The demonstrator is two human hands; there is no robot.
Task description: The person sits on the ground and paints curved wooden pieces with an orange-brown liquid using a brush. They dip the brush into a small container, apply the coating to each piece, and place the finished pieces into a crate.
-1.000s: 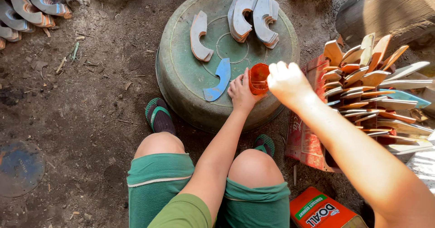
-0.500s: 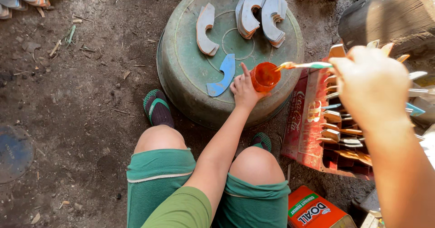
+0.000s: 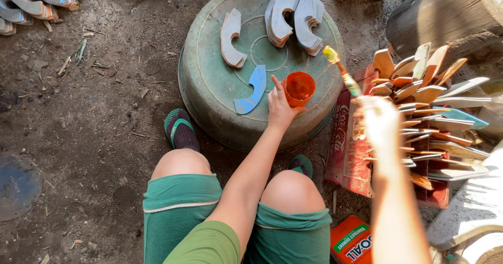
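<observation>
A big round green metal tub is sitting upside down on the dirt floor, with curved grey and blue cut-out pieces lying on it. The left hand is resting there too, its fingers wrapping round a small orange cup with orange paint inside. The right hand is pinching a thin paint-smeared brush above a red crate stuffed with flat painted pieces. An orange box with a green and white label is lying beside the knee.
</observation>
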